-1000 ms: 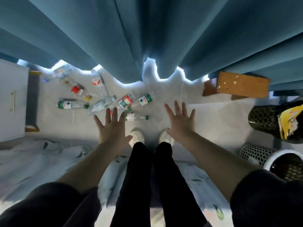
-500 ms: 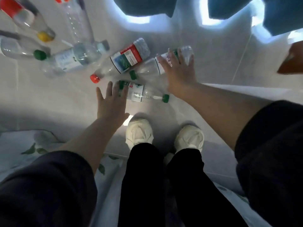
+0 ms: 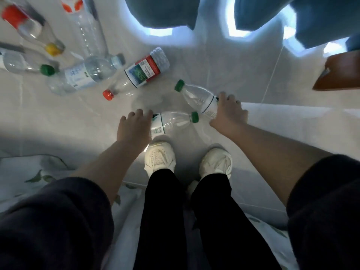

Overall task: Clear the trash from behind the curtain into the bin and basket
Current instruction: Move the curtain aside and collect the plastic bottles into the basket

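Nearest you: left shoe (image 3: pixel 159 156), toe almost touching the near bottle (image 3: pixel 173 121). The bottle lies on its side on the floor (image 3: pixel 233 65), green cap pointing right.

Left hand (image 3: pixel 134 127): fingers curled over that bottle's base end, holding it. The thumb is hidden, so I can't tell how firm the hold is.

Right hand (image 3: pixel 228 114): clamped round the labelled base of the second bottle (image 3: pixel 196 96), green cap aimed away and left.

The near bottle's cap sits just beside the second bottle's label. Lift the two apart so they don't knock. They look empty and thin-walled, so squeeze lightly at the label band, which should be stiffer.

Farther out: the red-capped bottle (image 3: pixel 136 75) and the pale-label bottle (image 3: pixel 85 75) lie near, next in reach. More bottles lie far left, towards the curtain hem (image 3: pixel 161 10).

Bin and basket are not in view. Find them before you turn, and step clear of anything that could roll.
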